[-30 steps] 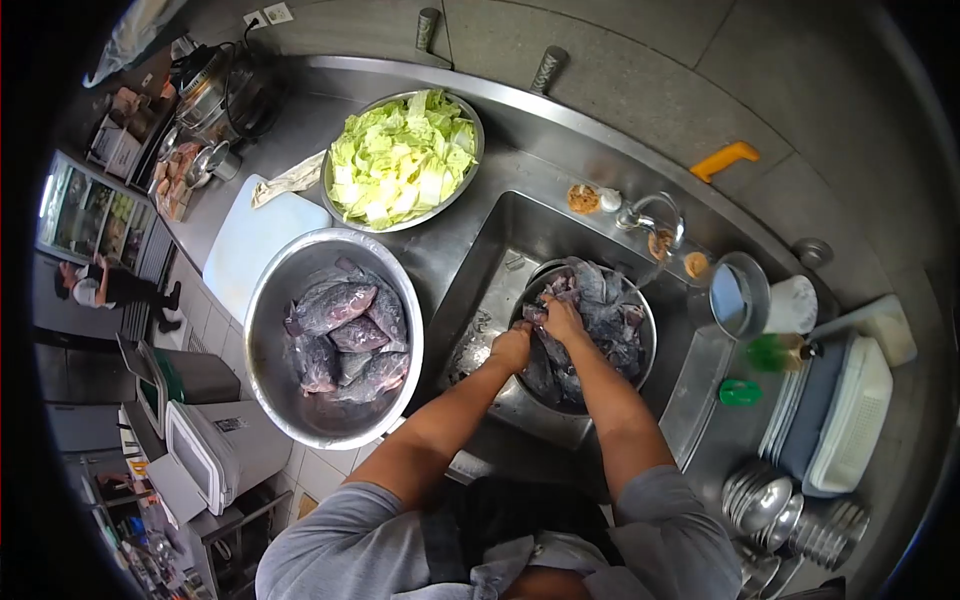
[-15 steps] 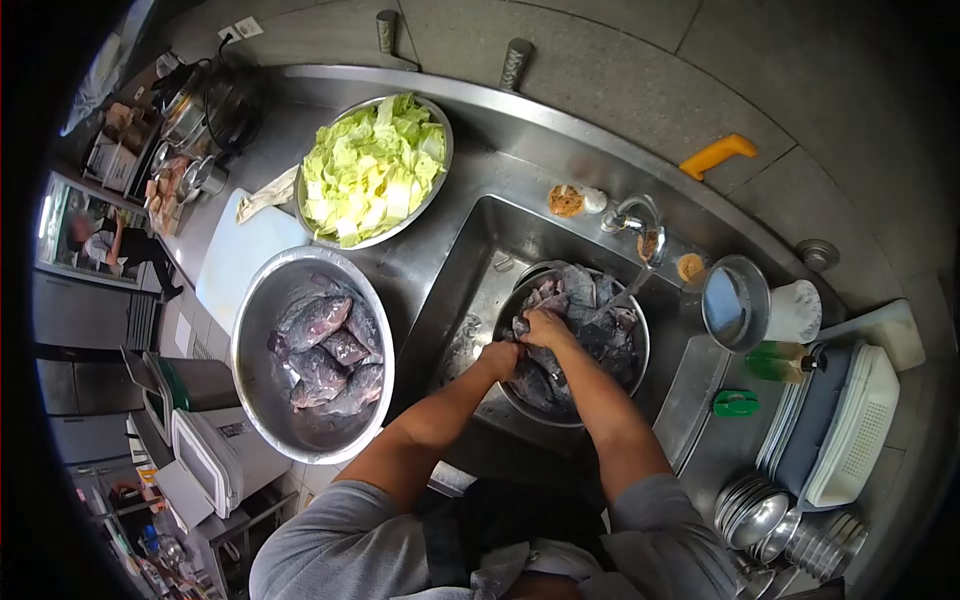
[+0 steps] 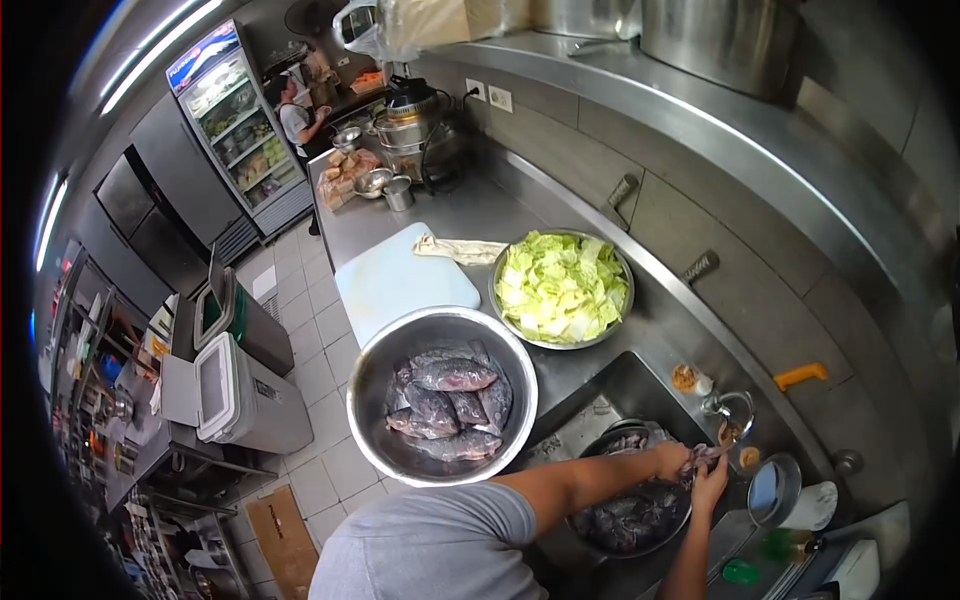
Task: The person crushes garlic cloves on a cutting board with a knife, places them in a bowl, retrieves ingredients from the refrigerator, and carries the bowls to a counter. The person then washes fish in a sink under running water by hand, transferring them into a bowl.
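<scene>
My left hand [image 3: 672, 460] and my right hand [image 3: 709, 484] are close together below the faucet [image 3: 735, 408], fingers closed around a piece of fish [image 3: 708, 454]. Under them, a metal bowl [image 3: 684, 522] of dark fish pieces [image 3: 630, 515] stands in the sink [image 3: 590, 415]; my left forearm hides part of it. A large metal bowl [image 3: 362, 400] with several whole fish [image 3: 455, 375] is to the left. Behind it are a bowl of cut cabbage [image 3: 562, 287] and a white cutting board [image 3: 400, 280].
A cloth [image 3: 460, 250] lies beside the cabbage bowl. At the right are a metal bowl with a blue sponge [image 3: 764, 486] and a green-liquid bottle [image 3: 785, 545]. Lidded bins [image 3: 255, 400] stand on the floor at left. Another person [image 3: 297, 122] stands by the far counter.
The view has swung left and up, showing more of the room. Both my hands have moved from inside the fish bowl to the faucet side, now with a fish piece raised between them.
</scene>
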The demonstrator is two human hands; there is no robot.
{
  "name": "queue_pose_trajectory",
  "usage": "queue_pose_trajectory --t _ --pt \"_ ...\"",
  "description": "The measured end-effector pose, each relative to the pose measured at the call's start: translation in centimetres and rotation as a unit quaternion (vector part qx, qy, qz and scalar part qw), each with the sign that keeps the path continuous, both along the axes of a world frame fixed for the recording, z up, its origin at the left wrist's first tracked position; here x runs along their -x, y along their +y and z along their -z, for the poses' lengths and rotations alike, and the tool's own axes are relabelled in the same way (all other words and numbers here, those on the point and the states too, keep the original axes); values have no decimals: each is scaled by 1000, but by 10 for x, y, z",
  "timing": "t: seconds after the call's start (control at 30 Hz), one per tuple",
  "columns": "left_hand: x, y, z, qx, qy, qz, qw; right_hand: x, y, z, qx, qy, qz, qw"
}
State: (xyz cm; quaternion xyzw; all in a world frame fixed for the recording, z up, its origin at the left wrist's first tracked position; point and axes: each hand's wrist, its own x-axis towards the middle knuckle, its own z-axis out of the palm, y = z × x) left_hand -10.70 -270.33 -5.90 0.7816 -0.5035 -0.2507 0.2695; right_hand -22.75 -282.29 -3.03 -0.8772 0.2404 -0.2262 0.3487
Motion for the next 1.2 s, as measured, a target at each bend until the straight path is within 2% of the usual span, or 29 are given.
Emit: queue_pose_trajectory --t 0.07,0.1,0.2,0.27,0.3,0.37,0.4,0.43,0.5,0.53,0.6,0.63,0.67,0.7,0.73,0.77,0.8,0.83,0.87,0.93,1.0,1.03,1.07,1.13,1.2 --pt "-1 -10 -9 12 -34 -25 999 -1 4 -10 10 -44 33 998" --pt "0 0 -37 19 -41 -21 999 -3 7 -16 13 -49 30 998" --pt "3 14 -52 58 -60 -46 995 -8 13 -27 88 -80 62 991" --pt "-3 33 -54 65 -73 -36 995 -12 17 -33 35 -49 -7 998" --pt "-2 42 -52 68 -81 -27 994 -12 24 -36 39 -48 -5 998" --pt "-5 74 -71 93 -66 -34 993 -14 35 -37 -48 -52 -57 996" --pt "-6 92 -83 115 -46 -39 992 -11 39 -35 -19 -33 -55 998" --pt "-5 111 -101 101 -50 -44 993 -11 43 -26 -47 -58 -57 996" --pt "-10 151 -141 102 -45 -79 991 -8 70 -58 17 -18 -67 997" --pt "-17 181 -165 161 -56 -84 982 -7 93 -83 24 -34 -73 996" --pt "-34 250 -216 233 -48 -98 966 -15 120 -109 -137 -89 -117 980" --pt "-31 294 -272 181 9 -142 973 -17 144 -140 -190 -98 -132 968" --pt "-39 326 -279 245 -16 -151 958 -24 167 -154 -228 -149 -131 953" --pt "-36 362 -312 145 75 -222 961 -29 193 -183 -261 -166 -169 936" --pt "-28 395 -349 117 98 -264 952 -32 219 -212 -315 -120 -161 928" --pt "-26 420 -359 87 3 -322 943 -39 240 -222 -359 -117 -163 912" --pt "-42 445 -334 169 61 -319 930 -48 253 -218 -397 -109 -188 892" --pt "-57 467 -320 138 5 -325 936 -56 264 -218 -387 -97 -208 893" --pt "-62 481 -316 100 -15 -359 928 -62 269 -215 -309 -74 -220 922" --pt "-71 510 -267 150 -146 -387 898 -72 256 -188 -255 -56 -210 942" --pt "-66 517 -252 126 -122 -435 883 -61 228 -170 -318 -16 -237 918" --pt "-57 511 -248 148 -129 -436 878 -49 209 -161 -347 47 -224 909" --pt "-49 500 -243 145 -123 -427 884 -39 189 -141 -387 87 -205 895" --pt "-26 469 -234 193 -173 -390 884 -11 153 -85 -392 138 -144 898" --pt "7 412 -234 232 -122 -356 897 16 105 23 -254 181 -128 941"
